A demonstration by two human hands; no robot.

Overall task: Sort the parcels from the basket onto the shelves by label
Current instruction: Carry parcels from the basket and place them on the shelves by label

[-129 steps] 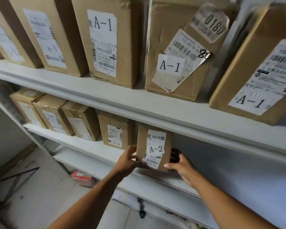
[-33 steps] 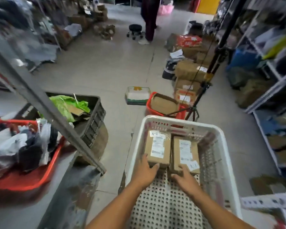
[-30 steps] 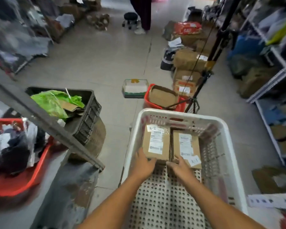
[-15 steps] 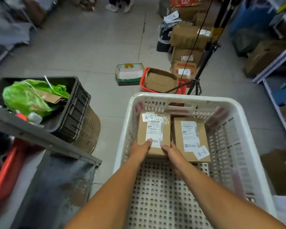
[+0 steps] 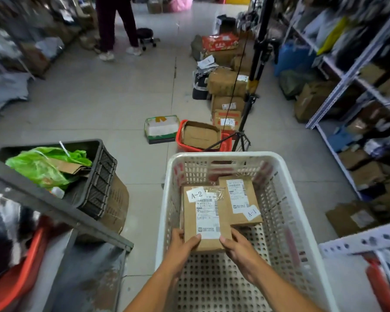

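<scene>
Cardboard A-2 parcel pinched by left hand and right hand | overlaps A-1 parcel | white basket walls around | black crate left

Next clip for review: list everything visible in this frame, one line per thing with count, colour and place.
A-2 parcel: one, brown, held up in the basket.
A-1 parcel: one, brown, lying in the basket behind and to the right.
basket: one, white, perforated, bottom centre.
black crate: one, holding a green bag and cardboard, left.
red basket: one, on the floor ahead, with an open carton.
stacked cartons: several, brown, on the floor beyond.
tripod: one, black, by the cartons.
shelving: grey, right, loaded with parcels.
bystander's legs: dark trousers, top left.
left hand: grips the A-2 parcel's near left corner.
right hand: grips its near right corner.
</scene>
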